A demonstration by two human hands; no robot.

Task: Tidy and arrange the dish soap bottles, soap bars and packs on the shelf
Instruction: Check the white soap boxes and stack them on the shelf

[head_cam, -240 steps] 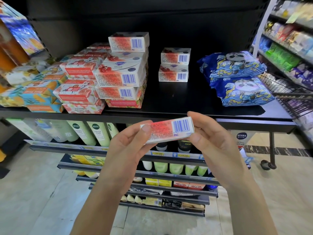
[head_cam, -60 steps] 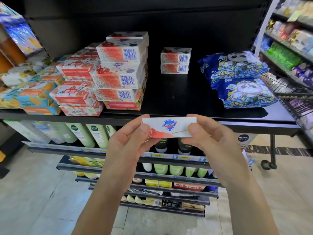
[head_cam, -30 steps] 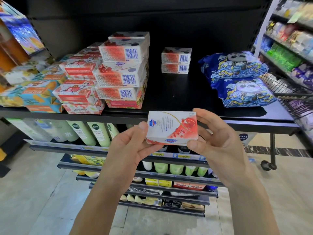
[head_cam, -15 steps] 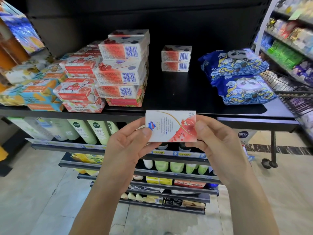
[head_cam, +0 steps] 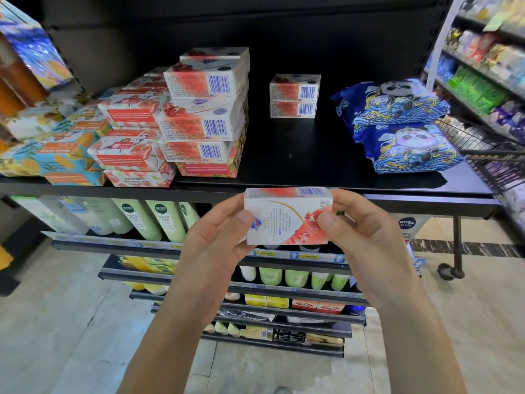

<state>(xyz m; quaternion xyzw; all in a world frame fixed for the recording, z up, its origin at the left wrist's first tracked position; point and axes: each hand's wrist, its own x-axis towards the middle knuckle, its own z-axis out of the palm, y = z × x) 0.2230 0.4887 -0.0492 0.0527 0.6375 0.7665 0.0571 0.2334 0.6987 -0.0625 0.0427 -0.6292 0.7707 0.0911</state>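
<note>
On soap box: "DETOX" label

Red-white soap box level, before shelf edge.

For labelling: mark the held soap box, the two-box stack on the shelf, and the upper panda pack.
held soap box [head_cam: 287,220], head view, its front face.
two-box stack [head_cam: 294,93], head view, top box's front side.
upper panda pack [head_cam: 392,103], head view, its wrapper's middle.
</note>
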